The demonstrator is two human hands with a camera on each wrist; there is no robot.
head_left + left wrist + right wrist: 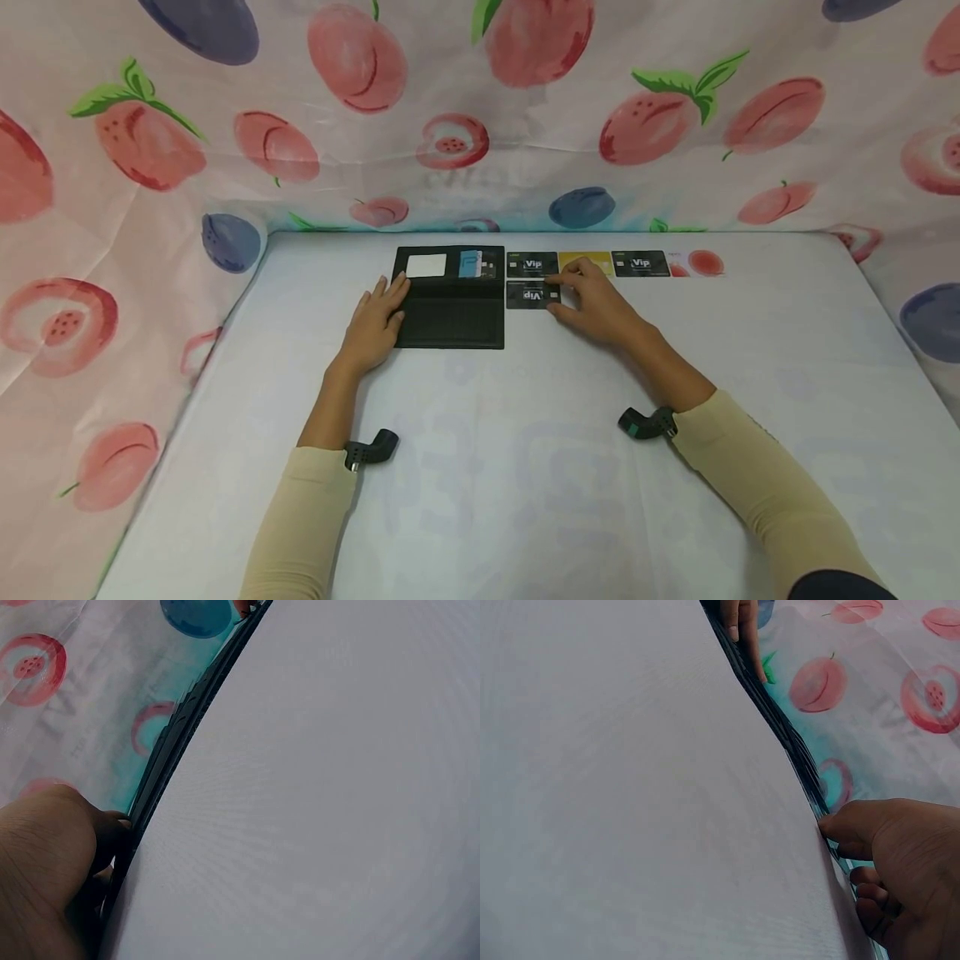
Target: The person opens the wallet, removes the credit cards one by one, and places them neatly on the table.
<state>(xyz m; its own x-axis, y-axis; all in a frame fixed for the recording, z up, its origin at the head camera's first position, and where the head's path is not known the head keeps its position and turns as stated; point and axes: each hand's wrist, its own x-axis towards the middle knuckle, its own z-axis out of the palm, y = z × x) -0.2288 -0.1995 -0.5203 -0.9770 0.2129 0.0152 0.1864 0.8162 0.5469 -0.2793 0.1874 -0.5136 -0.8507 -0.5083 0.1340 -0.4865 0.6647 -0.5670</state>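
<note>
Nearest us, a beige left sleeve (300, 517) enters at 7 o'clock from the wallet (450, 321) and a beige right sleeve (765, 483) at 4 o'clock, with a broad stretch of white worktop (487, 467) between them. We see the wallet unfolded near the worktop's far edge, a narrow strip of surface beyond its 12 o'clock edge. Our left hand (372, 327) rests on its 9 o'clock edge, fingers nearly straight over the border, thumb set apart from them. Our right hand (600, 308) is at 3 o'clock, index finger and thumb clamped on the right end of the lower card (528, 295), which is black and lies just beside the wallet; we cannot tell whether they touch. At 12 o'clock from that card, we see a black card (532, 264) starting a row that runs toward 3 o'clock: a yellow card (567, 260) partly hidden by the right hand, a second black card (640, 263) and a peach-print card (697, 264). Inside the wallet, we see a white rectangle (426, 266) at 11 o'clock and a blue card (470, 264) at 1. Fruit-print cloth (450, 83) rises along the worktop's far edge.
</note>
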